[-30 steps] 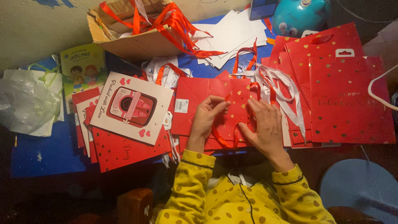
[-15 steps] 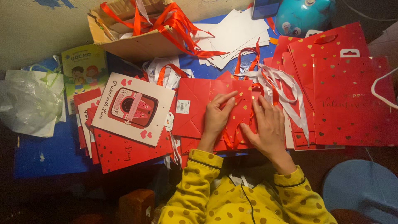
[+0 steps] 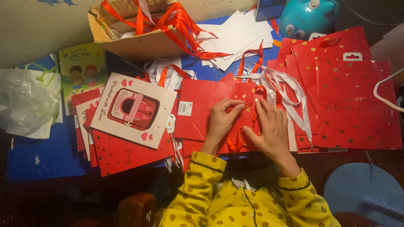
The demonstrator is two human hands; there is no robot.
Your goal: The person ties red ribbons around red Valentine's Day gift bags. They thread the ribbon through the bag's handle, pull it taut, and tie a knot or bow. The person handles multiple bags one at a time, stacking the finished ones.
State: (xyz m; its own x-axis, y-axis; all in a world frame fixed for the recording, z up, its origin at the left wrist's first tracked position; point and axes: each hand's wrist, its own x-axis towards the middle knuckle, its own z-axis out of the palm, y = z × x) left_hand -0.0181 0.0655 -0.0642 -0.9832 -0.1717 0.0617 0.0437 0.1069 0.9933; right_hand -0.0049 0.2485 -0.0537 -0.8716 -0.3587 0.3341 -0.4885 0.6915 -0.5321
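Observation:
A flat red paper gift bag (image 3: 198, 107) with gold hearts lies in front of me on the blue table. My left hand (image 3: 222, 120) rests on it, fingers pinching an orange-red ribbon (image 3: 235, 141) near the bag's top edge. My right hand (image 3: 271, 130) presses down beside it on the same bag, fingertips by the ribbon. Both sleeves are yellow with brown dots.
A pile of red bags (image 3: 353, 101) with white ribbons (image 3: 286, 90) lies to the right. A white card-fronted bag (image 3: 132, 109) tops a red stack on the left. A cardboard box of ribbons (image 3: 139, 29), white sheets (image 3: 235, 35), a teal toy (image 3: 307, 17), a plastic bag (image 3: 25, 105) and a blue stool (image 3: 366, 193) surround them.
Both hands have shifted slightly up the bag toward its top edge. The left fingers have closed in on the ribbon.

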